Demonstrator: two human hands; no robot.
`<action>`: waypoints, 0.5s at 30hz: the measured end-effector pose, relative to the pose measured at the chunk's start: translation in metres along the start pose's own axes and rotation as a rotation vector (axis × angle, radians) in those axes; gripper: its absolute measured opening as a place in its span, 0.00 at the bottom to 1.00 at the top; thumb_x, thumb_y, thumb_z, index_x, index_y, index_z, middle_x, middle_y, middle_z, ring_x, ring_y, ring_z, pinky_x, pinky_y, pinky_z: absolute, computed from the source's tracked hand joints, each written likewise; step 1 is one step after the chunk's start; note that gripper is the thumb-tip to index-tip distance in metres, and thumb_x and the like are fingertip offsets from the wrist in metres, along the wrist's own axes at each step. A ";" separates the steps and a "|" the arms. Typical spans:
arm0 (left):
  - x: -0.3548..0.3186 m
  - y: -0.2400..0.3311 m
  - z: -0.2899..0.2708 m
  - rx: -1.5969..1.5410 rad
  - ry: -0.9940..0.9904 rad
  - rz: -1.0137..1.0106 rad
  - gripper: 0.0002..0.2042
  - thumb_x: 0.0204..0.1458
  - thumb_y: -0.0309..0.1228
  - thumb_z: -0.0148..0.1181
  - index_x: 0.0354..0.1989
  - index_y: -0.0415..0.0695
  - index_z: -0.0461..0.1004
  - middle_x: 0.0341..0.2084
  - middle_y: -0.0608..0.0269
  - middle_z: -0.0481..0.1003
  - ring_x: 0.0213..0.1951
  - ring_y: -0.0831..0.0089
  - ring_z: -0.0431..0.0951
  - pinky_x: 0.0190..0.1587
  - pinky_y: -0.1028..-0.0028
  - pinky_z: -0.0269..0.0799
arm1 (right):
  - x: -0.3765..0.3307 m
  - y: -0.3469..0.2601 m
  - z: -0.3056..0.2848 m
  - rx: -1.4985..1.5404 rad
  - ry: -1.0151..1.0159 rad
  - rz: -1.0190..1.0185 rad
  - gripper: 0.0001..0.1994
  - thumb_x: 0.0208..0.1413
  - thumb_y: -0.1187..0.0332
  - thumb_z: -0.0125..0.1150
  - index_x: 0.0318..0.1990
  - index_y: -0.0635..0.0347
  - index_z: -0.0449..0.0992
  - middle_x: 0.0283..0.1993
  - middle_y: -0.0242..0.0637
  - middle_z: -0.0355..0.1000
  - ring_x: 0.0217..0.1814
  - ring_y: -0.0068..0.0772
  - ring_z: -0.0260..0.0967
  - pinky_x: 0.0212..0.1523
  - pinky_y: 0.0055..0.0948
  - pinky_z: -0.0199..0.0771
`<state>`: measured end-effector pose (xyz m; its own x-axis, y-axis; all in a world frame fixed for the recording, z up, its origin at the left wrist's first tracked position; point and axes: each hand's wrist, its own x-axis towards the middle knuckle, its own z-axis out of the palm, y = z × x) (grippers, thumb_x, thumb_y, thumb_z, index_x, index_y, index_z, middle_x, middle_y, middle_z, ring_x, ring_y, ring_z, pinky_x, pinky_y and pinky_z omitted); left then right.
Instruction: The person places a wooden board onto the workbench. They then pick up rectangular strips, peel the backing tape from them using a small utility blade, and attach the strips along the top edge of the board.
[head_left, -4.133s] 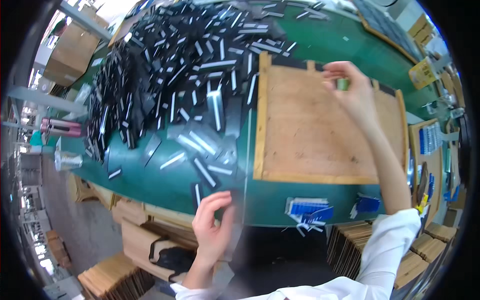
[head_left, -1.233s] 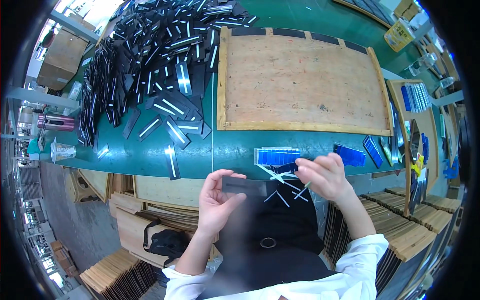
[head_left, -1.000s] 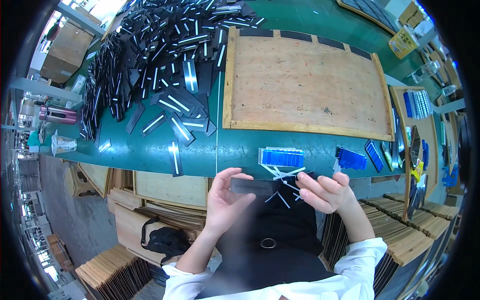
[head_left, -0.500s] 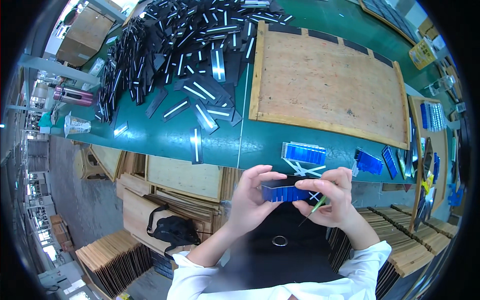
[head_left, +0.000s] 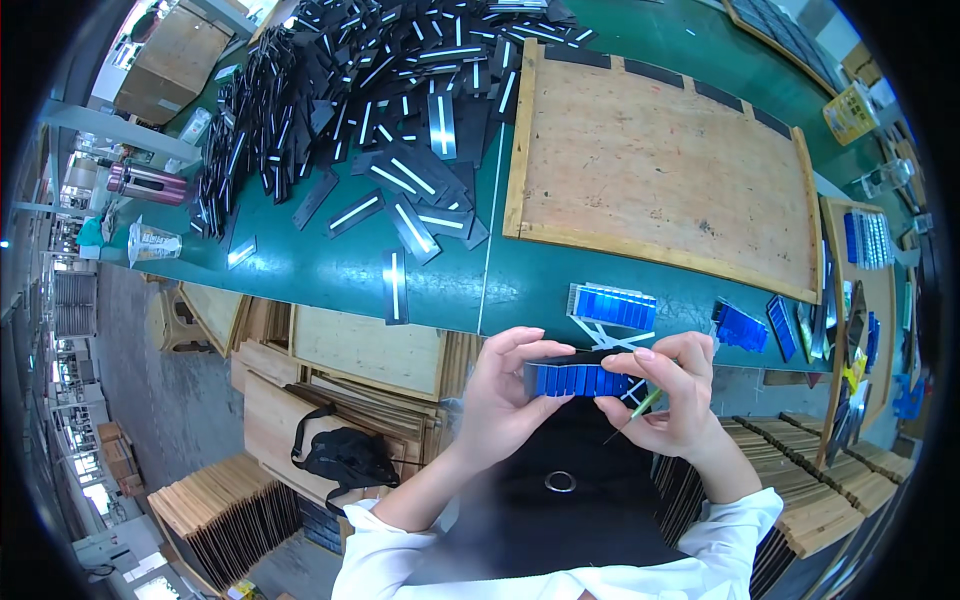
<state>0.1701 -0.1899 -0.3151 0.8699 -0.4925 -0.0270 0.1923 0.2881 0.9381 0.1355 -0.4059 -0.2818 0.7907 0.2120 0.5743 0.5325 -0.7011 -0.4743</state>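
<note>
Between my two hands, just off the table's near edge, is a short row of blue-faced strips (head_left: 578,381) set side by side. My left hand (head_left: 502,395) grips its left end, thumb below and fingers above. The right end is pinched by my right hand (head_left: 682,398), which also keeps a slim green tool (head_left: 648,402) with a thin pointed tip against the palm. Just beyond, a similar blue-faced block (head_left: 615,307) lies on the table with thin white strips (head_left: 608,338) crossed in front of it. More blue pieces (head_left: 741,326) lie to the right.
A wooden board with raised edges (head_left: 665,170) lies on the green table (head_left: 350,280). Black plates with white strips (head_left: 390,175) are heaped at left. A plastic cup (head_left: 154,243) stands by the left edge. Below are a black bag (head_left: 348,458) and stacked wooden boards (head_left: 225,510).
The held blue row has tilted so that more of its blue face shows. My right hand has shifted slightly right, and the green tool moved with it.
</note>
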 end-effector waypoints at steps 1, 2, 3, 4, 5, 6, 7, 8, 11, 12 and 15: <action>0.000 0.000 0.000 -0.007 0.002 -0.003 0.31 0.50 0.11 0.61 0.60 0.41 0.55 0.53 0.49 0.69 0.54 0.68 0.72 0.56 0.71 0.72 | -0.001 0.000 0.000 -0.002 0.001 0.000 0.33 0.37 0.67 0.76 0.54 0.58 0.68 0.41 0.27 0.79 0.36 0.31 0.66 0.44 0.33 0.60; 0.001 -0.001 0.001 -0.007 -0.001 -0.004 0.31 0.50 0.11 0.61 0.60 0.41 0.55 0.53 0.49 0.69 0.54 0.68 0.72 0.56 0.71 0.72 | -0.001 0.001 0.000 -0.004 0.003 -0.001 0.33 0.37 0.67 0.76 0.55 0.58 0.68 0.41 0.27 0.79 0.36 0.32 0.66 0.44 0.33 0.60; 0.001 -0.001 0.001 -0.004 -0.004 -0.002 0.31 0.50 0.11 0.61 0.60 0.41 0.55 0.53 0.49 0.69 0.54 0.68 0.72 0.56 0.71 0.72 | -0.002 0.001 0.000 -0.006 0.004 0.001 0.33 0.37 0.67 0.76 0.55 0.58 0.68 0.41 0.27 0.79 0.36 0.32 0.66 0.44 0.33 0.60; 0.001 -0.001 0.001 -0.001 -0.007 -0.001 0.31 0.50 0.11 0.61 0.60 0.42 0.55 0.54 0.48 0.69 0.54 0.68 0.72 0.56 0.71 0.72 | -0.002 0.001 0.000 -0.007 0.003 0.001 0.34 0.36 0.67 0.76 0.55 0.58 0.68 0.41 0.27 0.79 0.36 0.32 0.66 0.44 0.33 0.60; 0.001 -0.001 0.001 -0.001 -0.009 -0.001 0.31 0.50 0.11 0.61 0.60 0.42 0.55 0.54 0.48 0.69 0.54 0.68 0.72 0.56 0.71 0.72 | -0.002 0.001 -0.001 -0.008 0.002 0.001 0.34 0.36 0.67 0.76 0.55 0.58 0.68 0.41 0.27 0.79 0.36 0.32 0.66 0.44 0.33 0.60; 0.001 -0.001 0.001 -0.007 -0.012 0.000 0.31 0.50 0.12 0.61 0.60 0.42 0.55 0.53 0.48 0.69 0.54 0.68 0.72 0.56 0.70 0.72 | -0.002 0.001 -0.001 -0.009 0.003 0.003 0.34 0.36 0.67 0.76 0.55 0.58 0.68 0.41 0.27 0.79 0.36 0.32 0.66 0.44 0.33 0.60; 0.001 -0.002 0.001 -0.012 -0.013 0.002 0.31 0.50 0.12 0.61 0.60 0.42 0.54 0.53 0.48 0.69 0.54 0.68 0.72 0.56 0.70 0.72 | -0.001 0.001 -0.001 -0.003 0.006 0.002 0.34 0.36 0.67 0.76 0.54 0.58 0.69 0.41 0.27 0.79 0.36 0.32 0.66 0.44 0.33 0.60; 0.001 -0.002 0.001 -0.012 -0.014 0.001 0.31 0.50 0.12 0.61 0.60 0.42 0.54 0.53 0.48 0.69 0.54 0.68 0.72 0.56 0.70 0.72 | -0.001 0.000 -0.001 0.003 0.009 0.002 0.33 0.36 0.67 0.77 0.54 0.58 0.69 0.41 0.27 0.79 0.36 0.32 0.66 0.44 0.33 0.60; 0.001 -0.003 0.002 -0.032 -0.019 0.010 0.31 0.50 0.11 0.61 0.60 0.42 0.54 0.53 0.48 0.69 0.55 0.67 0.72 0.55 0.70 0.73 | 0.002 0.000 -0.001 0.012 0.006 -0.003 0.33 0.36 0.67 0.77 0.54 0.59 0.69 0.41 0.27 0.79 0.36 0.32 0.67 0.44 0.33 0.60; 0.001 -0.002 0.003 -0.024 -0.019 0.013 0.31 0.50 0.11 0.61 0.60 0.42 0.54 0.53 0.48 0.69 0.55 0.67 0.72 0.56 0.69 0.73 | 0.003 0.000 -0.001 0.010 0.006 -0.001 0.33 0.36 0.67 0.77 0.54 0.59 0.69 0.41 0.27 0.79 0.36 0.32 0.67 0.44 0.33 0.60; 0.001 -0.004 0.002 -0.023 -0.023 0.029 0.31 0.49 0.11 0.61 0.59 0.43 0.54 0.53 0.47 0.69 0.55 0.65 0.72 0.56 0.68 0.72 | 0.005 0.000 -0.001 0.013 0.001 0.005 0.34 0.35 0.67 0.77 0.55 0.60 0.69 0.41 0.27 0.79 0.36 0.31 0.68 0.44 0.33 0.61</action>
<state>0.1694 -0.1936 -0.3177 0.8647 -0.5022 0.0079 0.1778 0.3207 0.9304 0.1390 -0.4053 -0.2779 0.7932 0.2074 0.5725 0.5322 -0.6931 -0.4862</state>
